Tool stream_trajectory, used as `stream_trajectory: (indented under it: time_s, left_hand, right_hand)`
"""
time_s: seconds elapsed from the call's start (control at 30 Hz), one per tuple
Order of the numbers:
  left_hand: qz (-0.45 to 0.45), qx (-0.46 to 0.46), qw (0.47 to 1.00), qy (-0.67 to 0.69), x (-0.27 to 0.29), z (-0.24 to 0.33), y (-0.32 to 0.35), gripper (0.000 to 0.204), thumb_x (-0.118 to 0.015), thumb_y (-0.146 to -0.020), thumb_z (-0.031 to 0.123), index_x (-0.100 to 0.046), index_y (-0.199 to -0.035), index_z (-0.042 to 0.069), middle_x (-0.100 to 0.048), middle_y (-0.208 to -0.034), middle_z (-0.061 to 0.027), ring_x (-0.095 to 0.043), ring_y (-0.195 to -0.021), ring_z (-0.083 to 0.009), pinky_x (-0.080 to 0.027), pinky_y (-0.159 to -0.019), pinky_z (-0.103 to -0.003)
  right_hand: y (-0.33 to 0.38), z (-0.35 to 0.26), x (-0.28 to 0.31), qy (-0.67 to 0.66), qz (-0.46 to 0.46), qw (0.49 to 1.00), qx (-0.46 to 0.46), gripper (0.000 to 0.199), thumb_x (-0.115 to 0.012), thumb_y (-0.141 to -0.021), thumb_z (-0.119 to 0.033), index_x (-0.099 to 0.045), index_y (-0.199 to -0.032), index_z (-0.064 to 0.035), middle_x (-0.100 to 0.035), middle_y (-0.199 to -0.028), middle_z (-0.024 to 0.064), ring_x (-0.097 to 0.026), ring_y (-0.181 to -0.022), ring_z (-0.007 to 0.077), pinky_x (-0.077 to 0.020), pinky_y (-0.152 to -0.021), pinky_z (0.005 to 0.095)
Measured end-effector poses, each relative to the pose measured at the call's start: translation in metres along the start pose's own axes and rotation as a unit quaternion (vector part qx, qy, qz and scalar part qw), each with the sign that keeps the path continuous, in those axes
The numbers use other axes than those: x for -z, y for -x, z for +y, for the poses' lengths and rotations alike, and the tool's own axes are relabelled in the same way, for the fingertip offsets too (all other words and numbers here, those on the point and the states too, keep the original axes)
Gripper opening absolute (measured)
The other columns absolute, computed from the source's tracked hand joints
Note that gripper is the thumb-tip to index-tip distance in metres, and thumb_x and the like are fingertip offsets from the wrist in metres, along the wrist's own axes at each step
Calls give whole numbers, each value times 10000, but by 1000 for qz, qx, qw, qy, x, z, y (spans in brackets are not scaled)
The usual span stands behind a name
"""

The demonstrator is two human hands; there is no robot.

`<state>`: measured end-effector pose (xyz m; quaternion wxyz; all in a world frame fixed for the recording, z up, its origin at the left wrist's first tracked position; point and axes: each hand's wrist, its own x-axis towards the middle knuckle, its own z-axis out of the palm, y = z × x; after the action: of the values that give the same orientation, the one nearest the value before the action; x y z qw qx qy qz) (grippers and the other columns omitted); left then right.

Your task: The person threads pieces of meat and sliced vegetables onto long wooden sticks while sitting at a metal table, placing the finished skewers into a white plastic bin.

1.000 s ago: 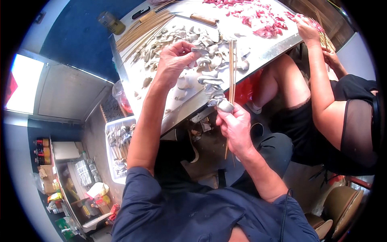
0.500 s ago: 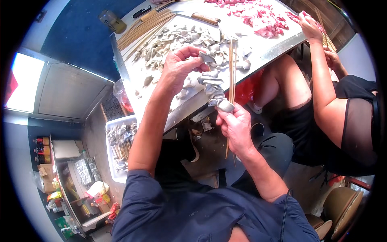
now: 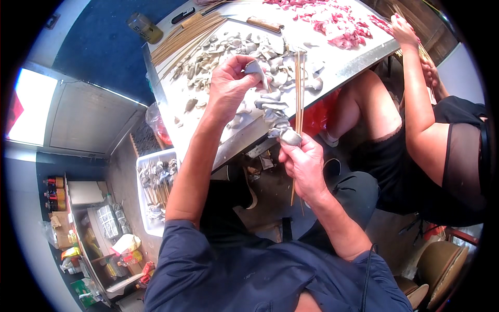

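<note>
The table (image 3: 169, 104) bears mushroom pieces (image 3: 208, 58) beyond the left hand (image 3: 230, 88), likely for reach; it pinches one flap (image 3: 254, 68). The right hand (image 3: 305, 165) grips the loaded skewer (image 3: 272, 105) and bare sticks (image 3: 300, 96) low, seemingly for steadiness.

Bright light, washed-out glare on the white tabletop (image 3: 340, 63), shadowed floor (image 3: 270, 191) beneath, fisheye-bent edges, black corners

The skewers (image 3: 299, 93) looked like plain, matt wood and the mushroom pieces (image 3: 275, 106) smooth and matt, while the table edge (image 3: 241, 139) was speckled metal with a dull sheen. The handle (image 3: 264, 24) was smooth wood, the tray (image 3: 152, 230) hard plastic, the red bag (image 3: 315, 118) thin, glossy plastic, and the navy shirt (image 3: 228, 270) matt, creased cloth.
</note>
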<state>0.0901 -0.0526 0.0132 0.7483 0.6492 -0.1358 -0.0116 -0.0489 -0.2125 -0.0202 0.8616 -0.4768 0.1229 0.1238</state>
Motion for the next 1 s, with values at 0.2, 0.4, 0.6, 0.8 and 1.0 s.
stream_trajectory:
  time_s: [0.2, 0.4, 0.6, 0.8, 1.0]
  left_hand:
    - [-9, -32, 999, -1, -7, -4, 4, 123, -654, -858, -3, -605, -970, 3, -684, -954, -135, -650, -752, -133, -512, -658, -240]
    - [25, -6, 994, 107, -20, -8, 14, 129, -635, -854, -42, -603, -961, 23, -678, -979, -146, -651, -783, -156, -529, -704, -257]
    - [39, -1, 985, 171, -27, -9, 20, 138, -616, -851, -72, -574, -940, 25, -665, -1009, -169, -667, -835, -203, -557, -767, -304]
    - [28, 16, 981, 192, -27, -7, 25, 129, -613, -857, -49, -548, -942, 24, -663, -979, -172, -677, -866, -236, -563, -782, -328]
    - [23, 72, 966, 246, -23, -1, 23, 86, -630, -857, 2, -559, -897, 30, -667, -901, -164, -686, -845, -268, -561, -773, -352]
  right_hand:
    - [0, -1, 0, -3, 2, 1000, -2, 71, -585, -933, -132, -606, -900, -73, -543, -632, -40, -388, -474, -3, -273, -425, 160]
    - [0, -2, -1, -11, 5, 1000, 5, 68, -580, -933, -125, -604, -901, -70, -541, -634, -37, -388, -473, -1, -268, -423, 160]
    - [0, -3, 0, -12, 8, 1000, 13, 63, -569, -935, -114, -602, -914, -64, -544, -640, -34, -388, -471, -1, -265, -422, 160]
    - [0, -2, 0, -15, 4, 1000, 9, 62, -565, -934, -109, -601, -914, -62, -546, -642, -33, -392, -473, 0, -268, -423, 161]
    - [2, -3, 0, -7, 7, 1000, 10, 58, -566, -932, -105, -600, -909, -64, -546, -641, -35, -396, -477, 0, -274, -426, 162]
